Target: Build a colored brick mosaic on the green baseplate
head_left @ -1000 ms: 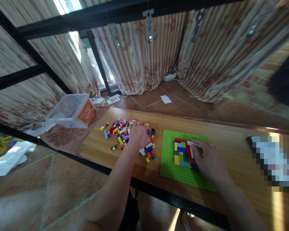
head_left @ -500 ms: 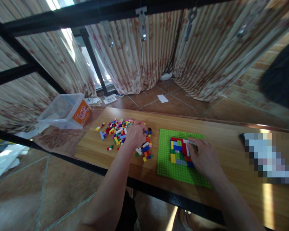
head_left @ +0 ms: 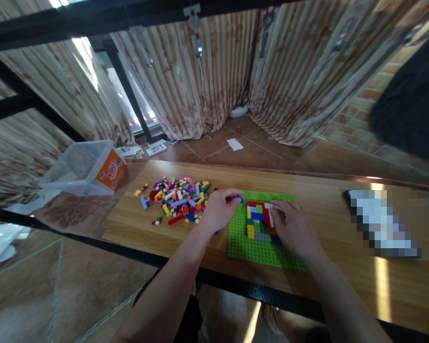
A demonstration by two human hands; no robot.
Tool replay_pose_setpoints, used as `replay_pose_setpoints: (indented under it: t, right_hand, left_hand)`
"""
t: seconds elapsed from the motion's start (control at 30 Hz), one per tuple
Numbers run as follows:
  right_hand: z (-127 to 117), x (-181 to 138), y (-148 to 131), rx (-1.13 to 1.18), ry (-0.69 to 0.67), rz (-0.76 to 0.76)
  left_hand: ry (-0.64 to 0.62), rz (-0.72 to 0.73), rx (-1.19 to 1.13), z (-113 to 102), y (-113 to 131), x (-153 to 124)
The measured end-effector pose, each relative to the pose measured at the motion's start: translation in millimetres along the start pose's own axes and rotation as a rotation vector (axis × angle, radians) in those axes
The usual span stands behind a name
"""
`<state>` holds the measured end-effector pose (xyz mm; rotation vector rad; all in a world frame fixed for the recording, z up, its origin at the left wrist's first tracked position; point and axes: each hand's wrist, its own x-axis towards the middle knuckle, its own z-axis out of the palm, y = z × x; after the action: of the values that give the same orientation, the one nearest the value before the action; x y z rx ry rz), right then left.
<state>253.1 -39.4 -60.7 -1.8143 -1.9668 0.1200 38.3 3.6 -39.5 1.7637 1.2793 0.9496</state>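
A green baseplate [head_left: 250, 247] lies on the wooden table, with a patch of red, blue, yellow, grey and white bricks [head_left: 258, 220] pressed onto it. My left hand [head_left: 219, 209] hovers at the plate's left edge, fingers pinched on a small blue brick [head_left: 240, 198]. My right hand [head_left: 296, 230] rests on the right side of the built patch, fingers curled down onto the bricks; I cannot make out anything held in it. A pile of loose coloured bricks [head_left: 177, 199] lies left of my left hand.
A clear plastic tub [head_left: 82, 167] with an orange label stands at the table's far left. A blurred-out flat object [head_left: 382, 221] lies at the right. The table's black front rail [head_left: 236, 288] runs below the plate. Curtains and a tiled floor lie behind.
My left hand has left the loose brick pile and moved right to the baseplate's edge with a small blue brick. My right hand stays on the built patch.
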Motion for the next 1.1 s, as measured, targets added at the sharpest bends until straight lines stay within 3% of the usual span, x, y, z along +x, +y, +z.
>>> replay_pose_setpoints:
  t: [0.13, 0.33, 0.7, 1.1]
  right_hand:
    - [1, 0, 1, 0.018, 0.001, -0.005]
    - [-2, 0, -2, 0.018, -0.01, 0.012]
    - [-1, 1, -1, 0.028, -0.016, 0.011]
    - [-3, 0, -4, 0.023, -0.027, 0.027]
  left_hand:
    - [-0.006, 0.003, 0.122, 19, 8, -4]
    - [-0.04, 0.014, 0.394, 20, 17, -10]
    - [0.031, 0.106, 0.366, 29, 12, -7]
    - [0.09, -0.006, 0.285, 34, 18, -2]
